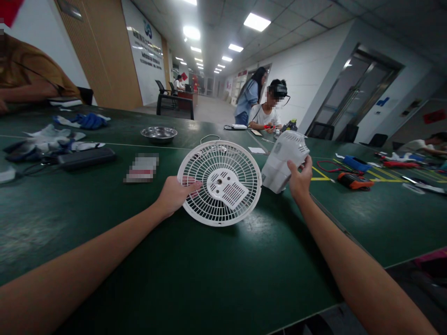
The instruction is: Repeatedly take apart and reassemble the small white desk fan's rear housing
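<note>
My left hand [176, 195] grips the left rim of a round white fan grille [232, 158], thumb on the near face and fingers showing behind the slats. The grille is tilted up towards me, with a slotted plate [232, 191] at its centre. On the right, my right hand [301, 176] is closed on the side of a white plastic housing [284, 160] with vent slots at its upper end. The housing is tilted and stands apart from the grille. A thin cord loop [210, 137] shows behind the grille's top.
A metal bowl [159, 134] and a blurred small box [141, 168] lie left on the green table [167, 274]. Further left are gloves [82, 121] and a dark case [86, 158]. An orange multimeter [355, 181] lies right. Co-workers [267, 111] are across the table.
</note>
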Tool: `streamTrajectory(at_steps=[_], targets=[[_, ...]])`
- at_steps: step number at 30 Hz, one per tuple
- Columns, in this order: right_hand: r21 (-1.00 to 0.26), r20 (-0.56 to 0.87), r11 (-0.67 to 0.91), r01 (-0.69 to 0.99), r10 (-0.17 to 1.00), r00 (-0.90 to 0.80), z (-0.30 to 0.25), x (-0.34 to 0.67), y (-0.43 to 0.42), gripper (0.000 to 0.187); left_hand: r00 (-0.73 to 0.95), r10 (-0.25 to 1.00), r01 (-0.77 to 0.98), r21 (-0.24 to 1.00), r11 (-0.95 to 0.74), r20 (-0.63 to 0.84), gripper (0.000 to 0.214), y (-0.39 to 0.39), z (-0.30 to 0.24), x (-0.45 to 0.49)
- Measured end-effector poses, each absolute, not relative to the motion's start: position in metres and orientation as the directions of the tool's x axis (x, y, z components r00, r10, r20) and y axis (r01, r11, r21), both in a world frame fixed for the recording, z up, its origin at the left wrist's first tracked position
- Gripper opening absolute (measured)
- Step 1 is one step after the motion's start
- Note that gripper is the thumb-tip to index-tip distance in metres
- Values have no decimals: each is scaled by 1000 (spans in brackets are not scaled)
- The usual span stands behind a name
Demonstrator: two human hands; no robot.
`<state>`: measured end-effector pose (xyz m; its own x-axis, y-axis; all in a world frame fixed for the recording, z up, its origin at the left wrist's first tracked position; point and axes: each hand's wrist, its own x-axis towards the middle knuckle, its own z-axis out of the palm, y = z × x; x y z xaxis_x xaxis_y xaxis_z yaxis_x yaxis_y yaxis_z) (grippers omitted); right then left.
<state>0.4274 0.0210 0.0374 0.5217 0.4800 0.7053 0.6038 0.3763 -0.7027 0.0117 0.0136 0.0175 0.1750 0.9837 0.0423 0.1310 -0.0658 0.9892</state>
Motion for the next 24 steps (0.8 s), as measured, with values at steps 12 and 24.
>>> streamTrajectory(at_steps=[12,24], targets=[[-583,811,379,719,330,483,49,414,10,77,161,982,86,990,-112,97,16,19,9,11],[-668,569,253,700,780,261,29,335,-7,72,140,986,91,990,-103,90,18,17,12,13]])
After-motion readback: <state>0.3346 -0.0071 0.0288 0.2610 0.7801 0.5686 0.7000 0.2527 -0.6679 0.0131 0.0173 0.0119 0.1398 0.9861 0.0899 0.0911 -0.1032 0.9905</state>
